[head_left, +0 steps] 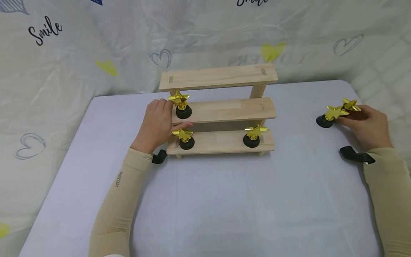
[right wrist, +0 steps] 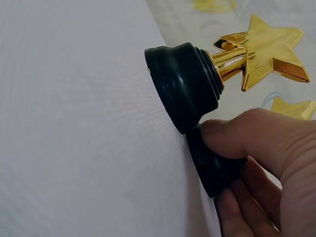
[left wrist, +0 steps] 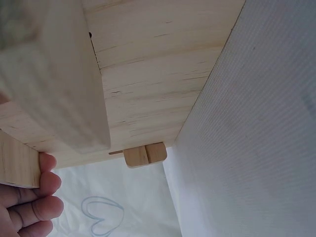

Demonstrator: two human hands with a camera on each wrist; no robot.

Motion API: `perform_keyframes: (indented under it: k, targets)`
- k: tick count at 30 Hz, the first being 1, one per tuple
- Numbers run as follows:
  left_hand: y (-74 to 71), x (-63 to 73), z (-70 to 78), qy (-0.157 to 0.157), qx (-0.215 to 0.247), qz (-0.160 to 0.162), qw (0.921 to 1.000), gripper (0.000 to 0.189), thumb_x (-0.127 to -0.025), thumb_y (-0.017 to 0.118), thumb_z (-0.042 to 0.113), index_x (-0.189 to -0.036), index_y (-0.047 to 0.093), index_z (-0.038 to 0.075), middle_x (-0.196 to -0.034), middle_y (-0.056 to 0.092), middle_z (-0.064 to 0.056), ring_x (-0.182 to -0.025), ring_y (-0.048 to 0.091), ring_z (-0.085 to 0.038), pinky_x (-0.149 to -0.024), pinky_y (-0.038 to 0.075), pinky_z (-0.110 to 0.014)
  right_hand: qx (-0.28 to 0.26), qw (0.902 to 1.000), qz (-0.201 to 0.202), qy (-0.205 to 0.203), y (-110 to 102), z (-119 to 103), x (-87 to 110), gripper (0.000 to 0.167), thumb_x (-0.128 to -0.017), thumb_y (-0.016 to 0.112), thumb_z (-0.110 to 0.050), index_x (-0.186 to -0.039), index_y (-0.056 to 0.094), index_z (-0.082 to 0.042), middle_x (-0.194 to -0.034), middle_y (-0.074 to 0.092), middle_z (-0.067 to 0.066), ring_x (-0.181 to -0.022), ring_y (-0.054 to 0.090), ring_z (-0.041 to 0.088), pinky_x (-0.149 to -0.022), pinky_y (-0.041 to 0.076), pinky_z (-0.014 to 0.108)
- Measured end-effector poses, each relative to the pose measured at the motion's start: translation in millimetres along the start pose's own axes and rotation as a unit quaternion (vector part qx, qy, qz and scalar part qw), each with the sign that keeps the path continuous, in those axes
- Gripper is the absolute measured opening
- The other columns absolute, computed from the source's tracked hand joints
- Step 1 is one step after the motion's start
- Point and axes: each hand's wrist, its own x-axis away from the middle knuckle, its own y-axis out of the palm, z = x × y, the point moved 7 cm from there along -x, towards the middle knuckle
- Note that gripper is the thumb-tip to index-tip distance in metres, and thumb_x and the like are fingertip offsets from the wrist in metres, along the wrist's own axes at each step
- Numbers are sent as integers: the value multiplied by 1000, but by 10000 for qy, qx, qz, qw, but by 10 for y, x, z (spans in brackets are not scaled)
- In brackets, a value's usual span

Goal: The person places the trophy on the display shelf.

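White table [head_left: 218, 200] nearest, with a wooden shelf [head_left: 257, 91] standing on it. On its lower board [head_left: 216, 142], one gold-star trophy [head_left: 187, 142] stands upright just below the thumb of the left hand [head_left: 155, 125]; contact cannot be confirmed from here. A second trophy [head_left: 251, 141] stands at that board's other end, well apart from those fingers; the spacing looks deliberate, one to each end.

Left fingers are curled round the shelf's left end, thumb stretched just below the front edge of the middle board [head_left: 224, 110]. Purpose, in my judgement: steadying the frame. A third trophy [head_left: 184, 112] stands upright on that board, just beside these fingers.

The right hand [head_left: 369, 125], well clear of the shelf, pinches a fourth trophy [right wrist: 215, 165] by its black base, presumably because the base gives firmer purchase than the star's points. A fifth trophy [head_left: 324, 121] stands on the table just beside the right thumb tip; whether the bases touch is unclear.

Beyond the left fingers: top board [head_left: 218, 76]. Farthest: patterned cloth [head_left: 205, 32].
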Motion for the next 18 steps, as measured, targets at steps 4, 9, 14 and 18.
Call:
perform_keyframes:
  k: [4, 9, 14, 18]
  targets:
    - [2, 17, -9, -47, 7, -60, 10000, 101, -89, 24, 90, -100, 58, -5, -83, 54, -17, -77, 48, -34, -78, 42, -44, -83, 9999, -2, -77, 7, -6, 6, 36, -89, 82, -18, -112, 64, -40, -84, 56, -48, -81, 55, -26, -73, 39, -4]
    - [-2, 15, -7, 5, 30, 46, 10000, 101, -89, 24, 90, -99, 58, -5, -82, 55, -17, -76, 48, -33, -77, 42, -44, -111, 9999, 60, -42, 7, -20, 31, 38, -89, 81, -15, -108, 61, -41, -84, 55, -48, -80, 55, -26, -73, 40, -4]
    - [-21, 16, -7, 18, 21, 148, 9999, 103, -89, 23, 90, -99, 60, -6, -81, 56, -18, -75, 50, -33, -77, 43, -44, -147, 9997, 199, -32, -9, -41, 39, 38, -88, 82, -13, -103, 60, -40, -83, 55, -46, -79, 55, -25, -72, 41, -4]
    - [-23, 12, -3, 32, 8, 92, 10000, 103, -89, 24, 90, -98, 60, -6, -81, 56, -18, -75, 50, -33, -77, 43, -44, -209, 9993, 323, 19, -28, -48, 48, 38, -86, 83, -13, -102, 61, -38, -83, 56, -44, -79, 55, -22, -71, 42, -3]
